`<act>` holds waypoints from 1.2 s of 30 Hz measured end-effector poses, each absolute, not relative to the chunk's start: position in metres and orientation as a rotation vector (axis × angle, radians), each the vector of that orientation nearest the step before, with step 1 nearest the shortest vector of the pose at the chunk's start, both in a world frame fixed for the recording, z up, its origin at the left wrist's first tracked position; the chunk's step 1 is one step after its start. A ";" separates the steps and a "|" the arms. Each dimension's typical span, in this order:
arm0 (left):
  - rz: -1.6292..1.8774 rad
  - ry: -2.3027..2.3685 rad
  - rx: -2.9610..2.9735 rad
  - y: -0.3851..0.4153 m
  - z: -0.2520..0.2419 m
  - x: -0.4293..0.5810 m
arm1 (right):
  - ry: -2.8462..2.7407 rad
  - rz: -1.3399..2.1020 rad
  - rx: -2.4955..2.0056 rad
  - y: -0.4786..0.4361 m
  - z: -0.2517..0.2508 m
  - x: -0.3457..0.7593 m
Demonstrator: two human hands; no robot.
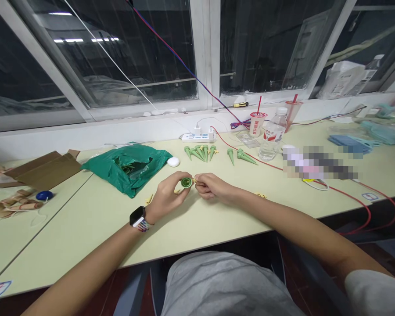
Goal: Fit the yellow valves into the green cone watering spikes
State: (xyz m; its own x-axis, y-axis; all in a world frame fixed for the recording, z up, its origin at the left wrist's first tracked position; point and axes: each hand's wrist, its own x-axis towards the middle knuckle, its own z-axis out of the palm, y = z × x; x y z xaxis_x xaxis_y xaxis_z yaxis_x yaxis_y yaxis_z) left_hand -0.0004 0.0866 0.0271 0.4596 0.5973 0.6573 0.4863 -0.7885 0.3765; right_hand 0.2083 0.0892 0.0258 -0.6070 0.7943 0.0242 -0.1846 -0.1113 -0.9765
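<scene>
Green cone sits between the fingertips of the left hand, its open round end facing up toward the viewer, with thumb and forefinger curved against opposite sides of it. Touching or just beside its rim, a small yellow piece is pinched between the thumb and forefinger of the right hand, whose other fingers are curled in. Close to the left fingers, more yellow pieces lie on the table; a few others show just past the right forearm. Beyond both hands' fingers stand or lie other green cones in loose groups, with a white oval object nearer the left hand. Farther out, a torn green bag lies left of the fingers, a power strip past the cones, and a water bottle off to their right.
</scene>
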 end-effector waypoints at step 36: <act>1.024 1.021 1.696 0.106 0.045 0.005 | -1.496 1.154 -0.699 0.092 0.009 0.214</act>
State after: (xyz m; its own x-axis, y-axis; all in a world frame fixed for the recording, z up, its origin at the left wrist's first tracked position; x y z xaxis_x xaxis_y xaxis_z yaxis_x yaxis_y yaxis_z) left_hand 0.0054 0.1060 0.0448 0.3211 0.9255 0.2010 0.1982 -0.2732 0.9413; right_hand 0.2142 0.0918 0.0085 -0.2575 0.8857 0.3863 -0.1487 0.3587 -0.9215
